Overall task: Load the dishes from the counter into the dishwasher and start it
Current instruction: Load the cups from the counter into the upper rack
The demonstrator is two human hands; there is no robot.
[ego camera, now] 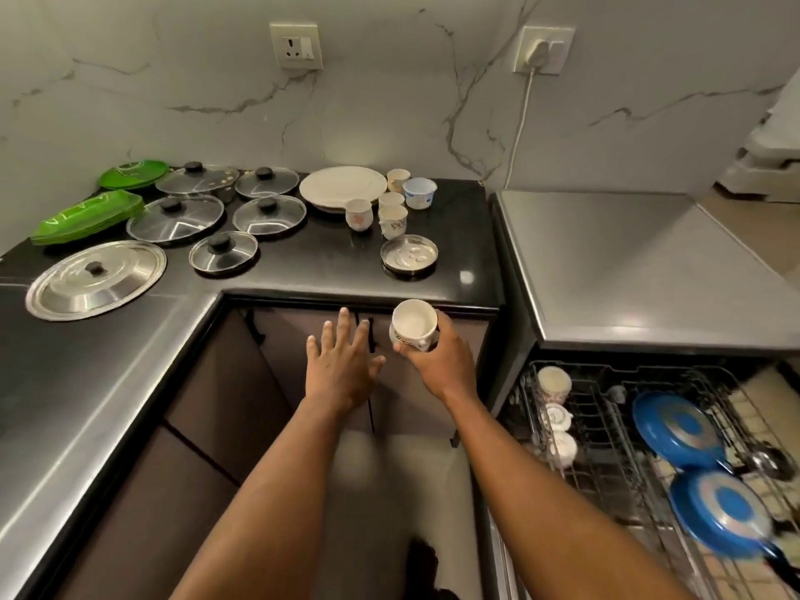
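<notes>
My right hand (437,361) holds a white cup (413,324) upright, just in front of the black counter's edge (346,292). Beside it my left hand (342,365) is open with fingers spread, holding nothing. On the counter stand several more cups (391,216), a white plate (342,186), a small steel plate (409,255) and several glass and steel lids (175,216). At the lower right the dishwasher rack (606,461) is pulled out. It holds three cups (554,383) along its left side and two blue pans (679,428).
Green trays (86,218) lie at the counter's far left, next to a large steel lid (95,279). The dishwasher's grey top (627,262) is to the right of the counter. A plug and cord (526,101) hang on the marble wall. Cabinet doors are below the counter.
</notes>
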